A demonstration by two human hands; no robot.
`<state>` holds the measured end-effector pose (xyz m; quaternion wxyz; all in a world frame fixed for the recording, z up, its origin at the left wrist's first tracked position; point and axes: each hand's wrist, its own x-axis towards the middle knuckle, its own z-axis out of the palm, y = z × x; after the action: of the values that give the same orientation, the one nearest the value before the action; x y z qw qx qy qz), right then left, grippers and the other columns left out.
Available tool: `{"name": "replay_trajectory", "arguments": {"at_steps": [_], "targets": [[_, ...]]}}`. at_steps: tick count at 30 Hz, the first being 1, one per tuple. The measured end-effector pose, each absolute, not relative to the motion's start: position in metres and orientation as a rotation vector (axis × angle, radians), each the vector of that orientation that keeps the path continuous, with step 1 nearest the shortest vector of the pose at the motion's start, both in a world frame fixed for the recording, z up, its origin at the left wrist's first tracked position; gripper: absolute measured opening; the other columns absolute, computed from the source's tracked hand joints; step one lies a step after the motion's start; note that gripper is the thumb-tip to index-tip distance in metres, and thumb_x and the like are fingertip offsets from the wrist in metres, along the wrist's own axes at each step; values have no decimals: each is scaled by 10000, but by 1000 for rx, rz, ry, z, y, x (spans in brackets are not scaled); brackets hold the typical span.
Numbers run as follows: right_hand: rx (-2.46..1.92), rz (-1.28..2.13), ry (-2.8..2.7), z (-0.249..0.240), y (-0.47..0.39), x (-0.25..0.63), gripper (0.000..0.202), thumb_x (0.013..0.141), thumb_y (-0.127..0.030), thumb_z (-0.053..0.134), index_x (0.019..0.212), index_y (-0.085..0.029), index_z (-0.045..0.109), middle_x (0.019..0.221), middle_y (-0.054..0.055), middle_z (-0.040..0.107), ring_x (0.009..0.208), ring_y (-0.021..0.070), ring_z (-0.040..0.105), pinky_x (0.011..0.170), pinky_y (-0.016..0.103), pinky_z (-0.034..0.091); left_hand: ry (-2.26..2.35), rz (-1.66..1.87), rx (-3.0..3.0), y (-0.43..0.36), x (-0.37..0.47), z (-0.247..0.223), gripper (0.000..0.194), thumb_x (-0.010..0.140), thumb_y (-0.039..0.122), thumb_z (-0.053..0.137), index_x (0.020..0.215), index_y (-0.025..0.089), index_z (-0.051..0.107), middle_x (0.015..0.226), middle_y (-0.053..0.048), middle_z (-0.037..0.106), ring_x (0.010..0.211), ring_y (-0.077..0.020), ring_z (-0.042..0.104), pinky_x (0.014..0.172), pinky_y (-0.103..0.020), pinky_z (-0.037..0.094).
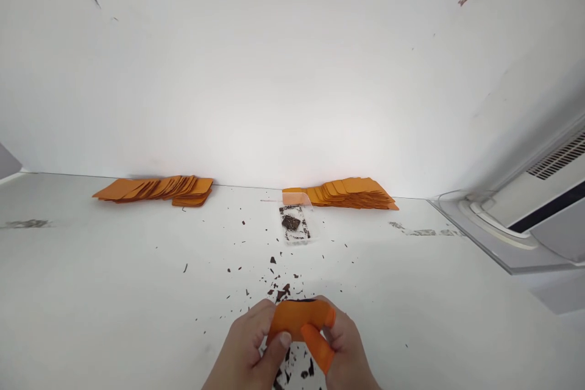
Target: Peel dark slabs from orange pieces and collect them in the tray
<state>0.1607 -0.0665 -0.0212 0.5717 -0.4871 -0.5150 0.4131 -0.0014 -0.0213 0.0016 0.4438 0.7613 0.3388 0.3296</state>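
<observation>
A scuffed white wall (pixel 292 73) stands behind a pale tabletop (pixel 114 292).

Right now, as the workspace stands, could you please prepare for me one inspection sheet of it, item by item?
Surface: white table, with tape-like marks near both sides.
Job's things: orange piece held up, dark along its top edge; left orange stack and right orange stack, both fanned out along the wall.
Clutter: dark flakes scattered mid-table and below the hands; clear plastic piece with a dark lump within its outline.
Hands: left hand and right hand both on the orange piece; right thumb wears an orange cover.
Cables: nothing plainly seen.
Surroundings: white wall with dark scuffs; pale appliance with a vent at right.
</observation>
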Motion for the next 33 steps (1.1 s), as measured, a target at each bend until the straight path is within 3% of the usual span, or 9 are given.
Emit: {"name": "replay_trajectory", "arguments": {"at_steps": [12, 18, 33], "targets": [[-1136, 1099, -1234, -16, -68, 167, 195, 927, -387, 576, 969, -221, 671, 954, 61, 648, 878, 209, 597, 856, 384, 509, 900, 763, 1901, -24, -1, 7, 341, 963, 377, 367, 745, 193, 554, 741, -28, 536, 702, -174, 528, 644, -279, 422], [-1159, 1080, -1235, -16, -68, 166, 195, 915, -384, 594, 978, -220, 680, 964, 68, 669, 881, 212, 612, 845, 376, 511, 944, 743, 1894, -24, -1, 8, 367, 958, 396, 356, 755, 192, 584, 739, -38, 545, 686, -178, 516, 641, -290, 430], [-1214, 1004, -1186, -21, -66, 162, 377, 870, -530, 611, 1024, -209, 733, 953, 92, 705, 862, 242, 652, 858, 408, 531, 885, 816, 1907, -24, -1, 6, 356, 971, 406, 374, 848, 209, 644, 784, -44, 586, 743, -182, 560, 702, -289, 476]]}}
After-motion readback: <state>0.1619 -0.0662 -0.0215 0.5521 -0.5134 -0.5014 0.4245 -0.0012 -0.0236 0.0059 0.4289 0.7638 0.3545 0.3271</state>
